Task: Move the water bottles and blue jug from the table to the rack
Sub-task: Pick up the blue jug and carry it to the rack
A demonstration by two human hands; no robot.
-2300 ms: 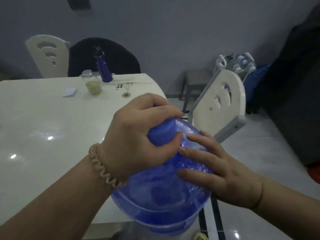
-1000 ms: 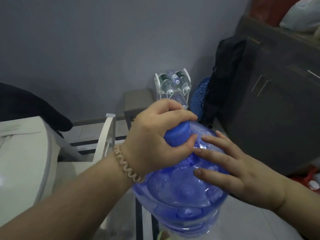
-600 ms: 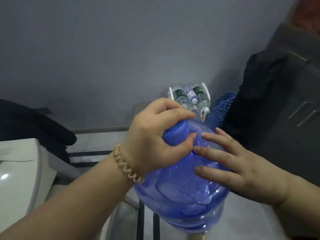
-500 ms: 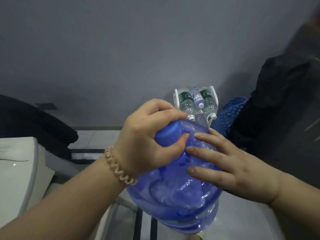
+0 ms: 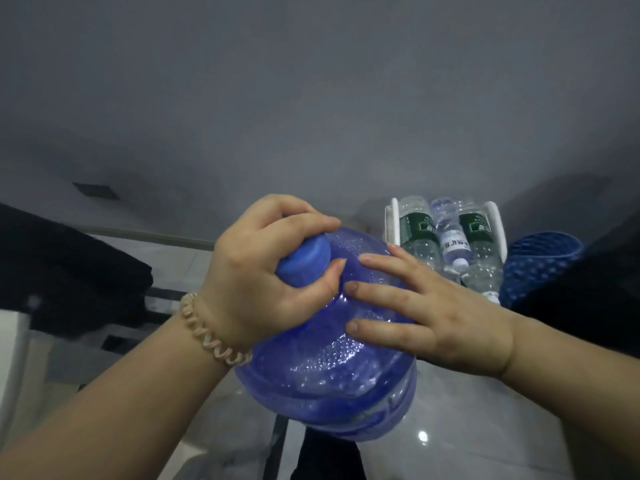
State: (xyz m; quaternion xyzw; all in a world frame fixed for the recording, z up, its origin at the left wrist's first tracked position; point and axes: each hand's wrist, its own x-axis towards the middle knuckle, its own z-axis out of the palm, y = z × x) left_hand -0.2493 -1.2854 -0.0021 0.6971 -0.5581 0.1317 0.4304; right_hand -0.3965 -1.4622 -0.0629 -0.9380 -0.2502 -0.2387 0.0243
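The large translucent blue jug (image 5: 329, 368) hangs in the air in front of me, over the floor. My left hand (image 5: 263, 271) is closed around its blue capped neck (image 5: 304, 261). My right hand (image 5: 426, 310) lies flat against the jug's right shoulder with fingers spread. Ahead to the right stands the white rack (image 5: 391, 223) against the wall. Three clear water bottles (image 5: 450, 244) lie in it, caps towards me. The jug is a short way in front of the rack, to its left.
A blue mesh basket (image 5: 540, 265) sits right of the rack, with a dark cabinet or bag (image 5: 595, 289) beyond it. A black cloth over a chair (image 5: 69, 271) is at the left. The white table's edge (image 5: 10, 358) shows at far left. Glossy tiled floor (image 5: 485, 427) lies below.
I have carried the jug off the table and turned right towards the rack. The rack and its bottles have grown larger and closer. Both hands keep the same hold.
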